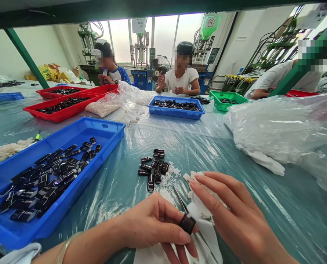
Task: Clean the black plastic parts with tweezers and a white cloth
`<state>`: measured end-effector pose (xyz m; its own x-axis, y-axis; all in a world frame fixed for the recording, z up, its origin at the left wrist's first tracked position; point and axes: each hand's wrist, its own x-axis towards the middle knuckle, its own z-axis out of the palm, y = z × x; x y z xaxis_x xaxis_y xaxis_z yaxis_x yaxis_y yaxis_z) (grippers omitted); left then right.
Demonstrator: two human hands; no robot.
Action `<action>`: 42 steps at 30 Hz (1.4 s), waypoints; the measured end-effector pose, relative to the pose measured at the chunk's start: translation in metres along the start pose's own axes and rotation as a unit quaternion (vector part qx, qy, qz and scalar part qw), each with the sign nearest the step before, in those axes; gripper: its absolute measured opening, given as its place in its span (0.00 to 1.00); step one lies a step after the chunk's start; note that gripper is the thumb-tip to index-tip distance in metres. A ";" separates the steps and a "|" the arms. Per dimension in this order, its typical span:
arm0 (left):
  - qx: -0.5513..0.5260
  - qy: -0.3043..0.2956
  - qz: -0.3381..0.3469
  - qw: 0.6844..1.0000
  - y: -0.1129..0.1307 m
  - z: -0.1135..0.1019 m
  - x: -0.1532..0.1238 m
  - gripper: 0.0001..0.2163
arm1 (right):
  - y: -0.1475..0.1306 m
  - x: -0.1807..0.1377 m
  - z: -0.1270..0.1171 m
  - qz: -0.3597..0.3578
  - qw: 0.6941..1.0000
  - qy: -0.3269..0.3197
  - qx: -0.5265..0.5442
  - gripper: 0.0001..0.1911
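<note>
My left hand (pixel 159 225) pinches a small glossy black plastic part (pixel 187 223) between thumb and fingers, low in the middle. Beside it, my right hand (pixel 235 209) stretches its fingers over a little heap of white pieces (pixel 196 179); its thumb does not show clearly. A pointed metal tool, apparently tweezers (pixel 180 200), runs behind the black part across a white cloth (pixel 152 255). Farther forward lies a loose group of black parts (pixel 155 167), with small white scraps (pixel 171 176) to its right.
On the left a large blue tray (pixel 108 128) holds many black parts. Red trays (pixel 53 116), another blue tray (pixel 177 113) and a green tray (pixel 215 99) stand farther back. Plastic bags (pixel 279 124) lie at right. Co-workers (pixel 181 75) sit opposite; a green frame (pixel 27 57) crosses above.
</note>
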<state>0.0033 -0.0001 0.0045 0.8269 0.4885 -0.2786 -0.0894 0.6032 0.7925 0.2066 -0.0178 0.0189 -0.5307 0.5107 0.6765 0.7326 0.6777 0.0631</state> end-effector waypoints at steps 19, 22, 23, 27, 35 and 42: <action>-0.004 0.004 -0.004 1.000 -0.001 0.001 -0.001 0.13 | 0.003 0.003 -0.004 -0.011 1.000 -0.006 0.025 0.17; -0.005 0.006 -0.006 1.000 0.000 0.001 -0.001 0.13 | 0.002 0.006 -0.007 -0.015 0.999 -0.016 0.024 0.16; -0.004 0.006 -0.006 1.000 0.000 0.001 -0.001 0.12 | 0.001 0.006 -0.008 -0.016 0.999 -0.014 0.025 0.17; -0.007 0.000 -0.003 1.000 0.001 0.001 -0.001 0.11 | 0.001 0.005 -0.007 -0.023 0.999 -0.011 0.034 0.17; 0.002 -0.005 -0.001 1.000 0.001 0.000 -0.002 0.11 | 0.004 0.005 -0.007 -0.030 0.999 -0.010 0.041 0.16; 0.005 -0.003 -0.006 1.000 -0.001 -0.001 -0.001 0.12 | 0.005 0.004 -0.008 -0.017 0.998 -0.019 0.059 0.17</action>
<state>0.0021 -0.0005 0.0033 0.8316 0.4767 -0.2849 -0.0735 0.6029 0.7944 0.2110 -0.0166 0.0276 -0.5711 0.5047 0.6474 0.6600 0.7513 -0.0035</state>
